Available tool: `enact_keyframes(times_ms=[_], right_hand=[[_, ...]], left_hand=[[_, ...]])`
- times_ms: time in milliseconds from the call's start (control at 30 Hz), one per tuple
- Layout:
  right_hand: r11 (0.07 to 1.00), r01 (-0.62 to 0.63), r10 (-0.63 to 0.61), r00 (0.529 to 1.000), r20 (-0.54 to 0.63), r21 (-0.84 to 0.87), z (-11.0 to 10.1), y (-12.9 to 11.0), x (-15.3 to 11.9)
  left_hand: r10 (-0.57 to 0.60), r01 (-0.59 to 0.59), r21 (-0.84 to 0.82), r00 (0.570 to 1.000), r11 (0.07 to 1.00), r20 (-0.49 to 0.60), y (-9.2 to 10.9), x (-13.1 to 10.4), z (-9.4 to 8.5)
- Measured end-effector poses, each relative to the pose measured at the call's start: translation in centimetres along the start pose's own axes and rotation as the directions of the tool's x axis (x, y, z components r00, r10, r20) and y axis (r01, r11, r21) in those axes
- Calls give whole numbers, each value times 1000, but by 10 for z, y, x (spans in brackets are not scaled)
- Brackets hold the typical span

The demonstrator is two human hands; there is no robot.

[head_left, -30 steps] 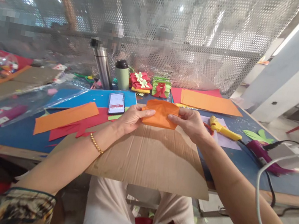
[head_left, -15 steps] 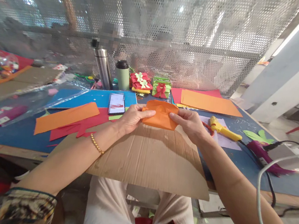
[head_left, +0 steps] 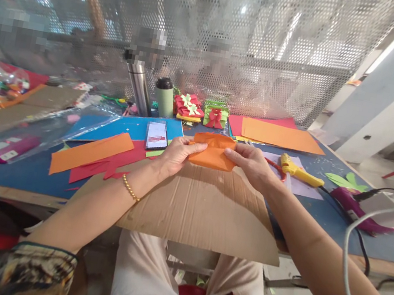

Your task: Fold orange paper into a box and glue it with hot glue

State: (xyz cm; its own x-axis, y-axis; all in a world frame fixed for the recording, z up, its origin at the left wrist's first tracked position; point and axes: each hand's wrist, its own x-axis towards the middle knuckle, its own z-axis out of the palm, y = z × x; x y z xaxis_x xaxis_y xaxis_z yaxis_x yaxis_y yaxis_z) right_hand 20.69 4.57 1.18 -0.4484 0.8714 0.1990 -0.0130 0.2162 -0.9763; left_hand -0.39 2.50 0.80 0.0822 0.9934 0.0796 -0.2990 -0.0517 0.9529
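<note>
Cardboard point(head_left: 205, 210) lies at six o'clock as your left hand point(head_left: 177, 155) and right hand point(head_left: 255, 164) pinch orange paper point(head_left: 213, 158) (apparently mid-fold; next needs even pressing).

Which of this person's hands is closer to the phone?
Left. The left hand is close beside the phone; the right hand is farther away, at the right side of the orange paper both hold.

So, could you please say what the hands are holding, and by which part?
The folded orange paper: the left hand holds its left side, the right hand its right side.
</note>
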Motion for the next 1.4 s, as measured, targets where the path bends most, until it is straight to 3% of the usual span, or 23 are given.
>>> enact_keyframes(times_ms=[233, 467, 767, 1067, 1400], right_hand=[[990, -60, 61, 998, 2, 129, 3, 1, 2], [997, -23, 25, 999, -31, 74, 2, 1, 3], [994, -5, 9, 999, -38, 105, 0, 3, 3], [997, -20, 21, 1000, -13, 76, 1, 4, 3], [998, -45, 49, 993, -104, 40, 3, 4, 4]], left_hand=[[-2, 0, 47, 999, 999, 47, 1, -4, 4], [15, -19, 86, 998, 996, 56, -2, -3, 4], [-137, 138, 1, 986, 990, 92, -2, -1, 3], [-47, 41, 83, 997, 996, 68, -4, -3, 3], [-42, 30, 138, 995, 990, 86, -9, -6, 5]])
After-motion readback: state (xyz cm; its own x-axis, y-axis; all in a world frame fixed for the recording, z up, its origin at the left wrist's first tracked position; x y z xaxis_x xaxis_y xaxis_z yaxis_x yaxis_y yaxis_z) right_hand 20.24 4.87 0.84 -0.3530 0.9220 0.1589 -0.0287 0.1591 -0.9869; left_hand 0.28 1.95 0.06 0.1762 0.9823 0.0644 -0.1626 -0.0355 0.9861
